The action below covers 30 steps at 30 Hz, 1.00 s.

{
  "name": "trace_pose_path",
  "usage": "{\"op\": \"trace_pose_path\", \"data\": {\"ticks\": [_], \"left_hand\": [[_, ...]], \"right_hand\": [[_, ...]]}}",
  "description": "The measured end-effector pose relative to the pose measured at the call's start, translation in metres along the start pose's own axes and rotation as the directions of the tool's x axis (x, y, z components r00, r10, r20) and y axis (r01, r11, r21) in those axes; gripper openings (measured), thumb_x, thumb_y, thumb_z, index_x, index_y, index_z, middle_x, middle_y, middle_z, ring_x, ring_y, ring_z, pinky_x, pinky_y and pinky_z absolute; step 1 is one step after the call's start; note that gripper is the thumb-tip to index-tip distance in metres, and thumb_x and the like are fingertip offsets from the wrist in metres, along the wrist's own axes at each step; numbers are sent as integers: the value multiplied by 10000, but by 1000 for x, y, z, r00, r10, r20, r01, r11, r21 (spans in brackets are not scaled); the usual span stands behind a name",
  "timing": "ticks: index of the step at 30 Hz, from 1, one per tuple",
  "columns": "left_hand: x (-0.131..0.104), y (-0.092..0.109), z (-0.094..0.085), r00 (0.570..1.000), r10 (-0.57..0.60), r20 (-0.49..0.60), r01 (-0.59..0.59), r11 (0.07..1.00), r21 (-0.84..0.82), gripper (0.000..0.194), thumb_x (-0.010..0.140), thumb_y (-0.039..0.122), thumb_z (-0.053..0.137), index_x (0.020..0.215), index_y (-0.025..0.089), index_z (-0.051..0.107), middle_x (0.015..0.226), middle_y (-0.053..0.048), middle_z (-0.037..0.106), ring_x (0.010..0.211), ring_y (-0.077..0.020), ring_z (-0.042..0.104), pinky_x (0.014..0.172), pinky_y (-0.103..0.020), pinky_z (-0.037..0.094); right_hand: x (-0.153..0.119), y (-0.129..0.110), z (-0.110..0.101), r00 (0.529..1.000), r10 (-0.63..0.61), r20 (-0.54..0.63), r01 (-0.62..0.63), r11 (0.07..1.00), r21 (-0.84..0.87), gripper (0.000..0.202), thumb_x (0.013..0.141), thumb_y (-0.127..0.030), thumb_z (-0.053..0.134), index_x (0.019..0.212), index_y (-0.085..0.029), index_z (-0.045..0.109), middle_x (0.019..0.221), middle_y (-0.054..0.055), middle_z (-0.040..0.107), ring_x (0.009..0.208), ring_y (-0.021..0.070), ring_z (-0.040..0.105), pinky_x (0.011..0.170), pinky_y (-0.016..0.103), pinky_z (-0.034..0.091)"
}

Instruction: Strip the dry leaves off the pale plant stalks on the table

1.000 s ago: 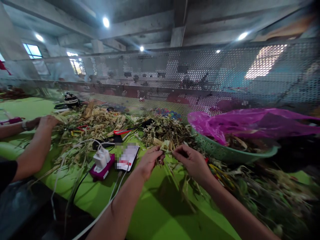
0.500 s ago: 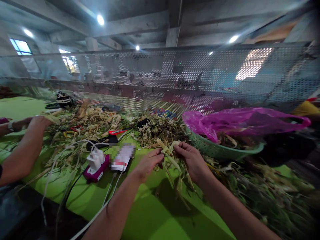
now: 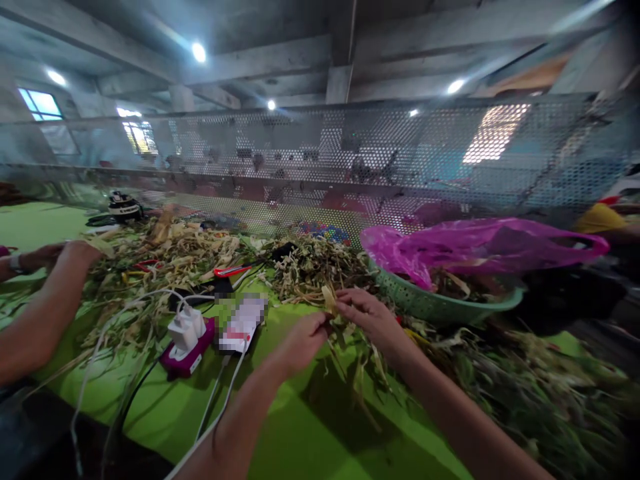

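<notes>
In the head view my left hand (image 3: 305,341) is closed in a pinch at the base of a dried plant bunch (image 3: 330,298), pale yellow-green and leafy. My right hand (image 3: 369,319) meets it from the other side, thumb and fingers pressed on the same bunch. Limp strands dangle below both hands over the green tabletop (image 3: 300,437). Just behind lies a heap of darker dried plant stalks (image 3: 323,263). To my right spreads a pile of greener plants (image 3: 540,393).
A green plastic basket (image 3: 450,303) with a purple bag (image 3: 490,247) stands right. A purple power strip (image 3: 187,357) with white chargers, a phone (image 3: 245,320), cables and a red-handled cutter (image 3: 233,271) lie left. Another person's hands (image 3: 75,257) work far left. Perforated metal panel (image 3: 280,153) behind.
Both hands stay together on the plant bunch. A pale leaf now stands upright between the fingers, and my right hand has shifted slightly left. The whole view has moved a little.
</notes>
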State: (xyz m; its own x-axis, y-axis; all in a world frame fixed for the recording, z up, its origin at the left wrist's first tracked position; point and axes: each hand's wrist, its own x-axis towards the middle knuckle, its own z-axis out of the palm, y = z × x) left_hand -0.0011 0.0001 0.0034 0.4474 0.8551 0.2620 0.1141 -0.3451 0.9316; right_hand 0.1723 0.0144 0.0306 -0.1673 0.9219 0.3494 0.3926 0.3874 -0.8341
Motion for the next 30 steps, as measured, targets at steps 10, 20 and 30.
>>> {"op": "trace_pose_path", "data": {"ticks": [10, 20, 30], "left_hand": [[-3, 3, -1, 989, -27, 147, 16, 997, 75, 167, 791, 259, 483, 753, 178, 624, 783, -32, 621, 757, -183, 519, 728, -288, 403], [1, -7, -9, 936, -238, -259, 95, 879, -467, 163, 705, 332, 599, 757, 190, 660, 796, -28, 613, 755, -166, 512, 723, -279, 387], [3, -7, -5, 921, -299, -248, 100, 798, -595, 167, 670, 233, 628, 814, 149, 620, 754, -9, 617, 715, -127, 535, 703, -244, 397]], "right_hand": [[-6, 7, 15, 993, 99, -71, -79, 965, 251, 225, 711, -418, 687, 700, -200, 633, 990, 50, 640, 950, 223, 577, 856, 337, 419], [-11, -18, 9, 959, -230, -167, 193, 958, -211, 109, 811, -337, 611, 785, -232, 623, 846, 52, 617, 877, 229, 554, 826, 362, 423], [-21, -21, 31, 940, -331, 87, 340, 876, -341, 50, 822, -255, 615, 811, -225, 652, 904, 62, 619, 927, 220, 552, 803, 332, 426]]}}
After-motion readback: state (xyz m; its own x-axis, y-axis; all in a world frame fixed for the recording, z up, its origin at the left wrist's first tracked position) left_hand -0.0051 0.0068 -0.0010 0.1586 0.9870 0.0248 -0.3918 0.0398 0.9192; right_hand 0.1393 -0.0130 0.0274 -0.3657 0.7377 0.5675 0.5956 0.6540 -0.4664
